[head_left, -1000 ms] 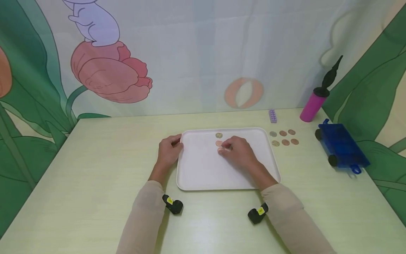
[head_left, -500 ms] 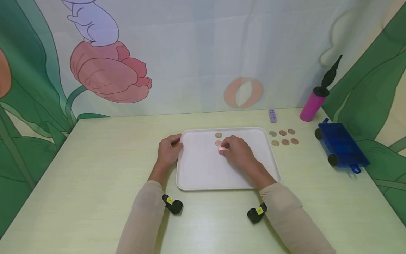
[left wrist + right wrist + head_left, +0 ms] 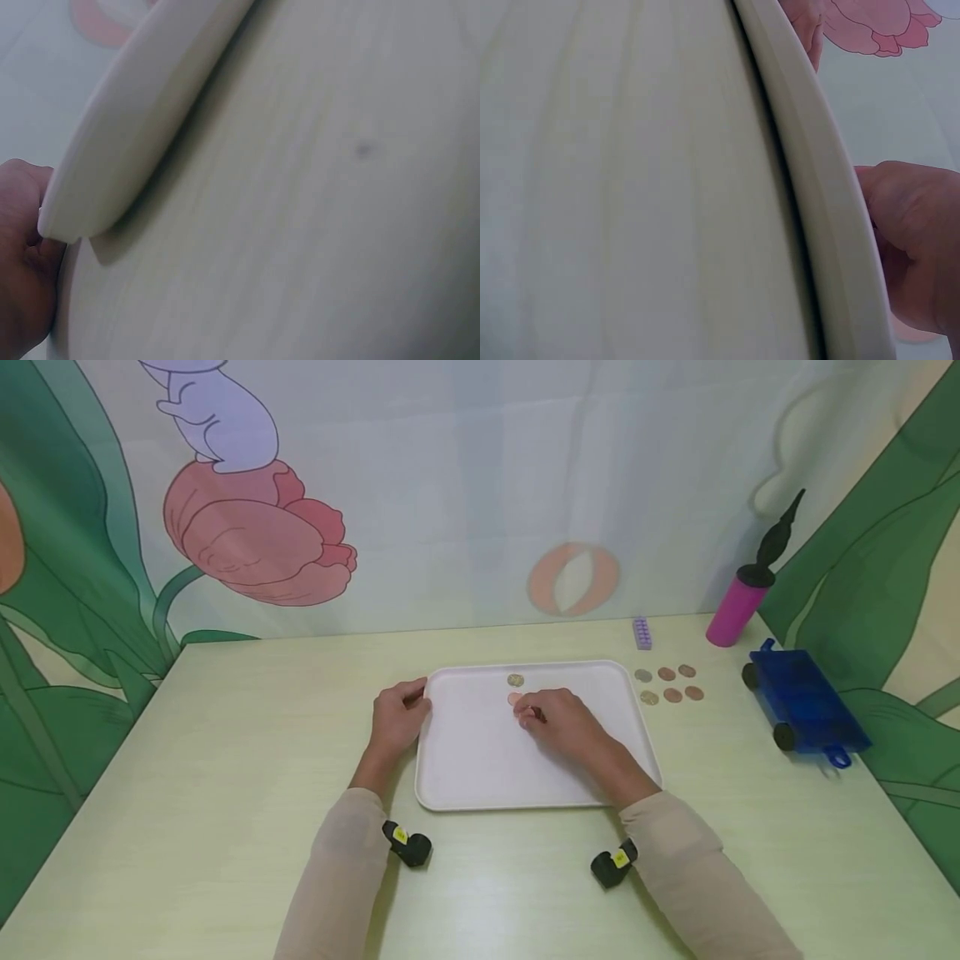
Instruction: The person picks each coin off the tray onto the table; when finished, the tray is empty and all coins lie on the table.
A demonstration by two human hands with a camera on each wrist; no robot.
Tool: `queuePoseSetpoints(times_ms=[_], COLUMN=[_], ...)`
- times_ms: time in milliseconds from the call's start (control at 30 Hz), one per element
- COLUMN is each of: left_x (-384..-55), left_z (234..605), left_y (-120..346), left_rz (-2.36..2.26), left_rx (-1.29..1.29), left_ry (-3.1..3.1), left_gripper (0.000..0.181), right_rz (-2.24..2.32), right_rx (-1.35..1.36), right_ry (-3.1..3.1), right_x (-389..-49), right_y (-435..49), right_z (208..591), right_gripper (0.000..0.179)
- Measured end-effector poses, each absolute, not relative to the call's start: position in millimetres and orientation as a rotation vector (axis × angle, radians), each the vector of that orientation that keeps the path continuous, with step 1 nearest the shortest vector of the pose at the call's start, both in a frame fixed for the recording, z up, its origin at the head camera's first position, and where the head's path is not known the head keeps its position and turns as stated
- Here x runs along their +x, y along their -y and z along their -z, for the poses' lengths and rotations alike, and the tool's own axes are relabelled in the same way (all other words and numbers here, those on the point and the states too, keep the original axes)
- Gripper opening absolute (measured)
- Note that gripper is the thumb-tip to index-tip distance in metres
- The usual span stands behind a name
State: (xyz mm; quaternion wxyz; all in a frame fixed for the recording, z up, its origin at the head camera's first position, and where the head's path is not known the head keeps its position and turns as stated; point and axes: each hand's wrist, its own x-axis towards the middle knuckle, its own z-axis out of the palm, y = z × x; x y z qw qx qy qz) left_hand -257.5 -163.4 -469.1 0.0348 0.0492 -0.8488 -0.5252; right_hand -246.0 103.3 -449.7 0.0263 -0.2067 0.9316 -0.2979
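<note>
A white rectangular tray (image 3: 465, 752) lies on the table. My left hand (image 3: 400, 717) grips its far left corner; in the left wrist view the fingers of that hand (image 3: 22, 255) sit against the tray wall (image 3: 142, 127). Over the tray's middle, my right hand (image 3: 562, 722) pinches a small coin (image 3: 537, 713), dark from this angle and partly covered by the fingers. Just beyond the fingertips a copper coin (image 3: 513, 699) lies on the tray, with a gold-coloured coin (image 3: 515, 680) behind it. The right wrist view shows the right hand (image 3: 915, 240) mostly behind the tray rim.
Right of the tray, several coins (image 3: 672, 695) lie in two rows on the table. Behind them is a purple studded block (image 3: 642, 633). A magenta pump (image 3: 738, 608) with a black top stands at the back right, near a blue toy cart (image 3: 810, 702) with black wheels.
The right fingers have shifted slightly, and the copper coin at their tips now shows as a dark, tilted sliver. The left hand stays at the tray's corner.
</note>
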Motion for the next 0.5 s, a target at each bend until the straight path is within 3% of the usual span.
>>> queuePoseSetpoints(times_ms=[500], left_x=[-258], left_z=[471], left_y=[164], left_rz=[1.601], left_rx=[0.132], left_ry=[2.599], left_gripper=[0.042], right_rz=[1.151], right_rx=[-0.566], right_ry=[-2.76], right_x=[-249], right_y=[-125], right_z=[445], right_gripper=[0.026])
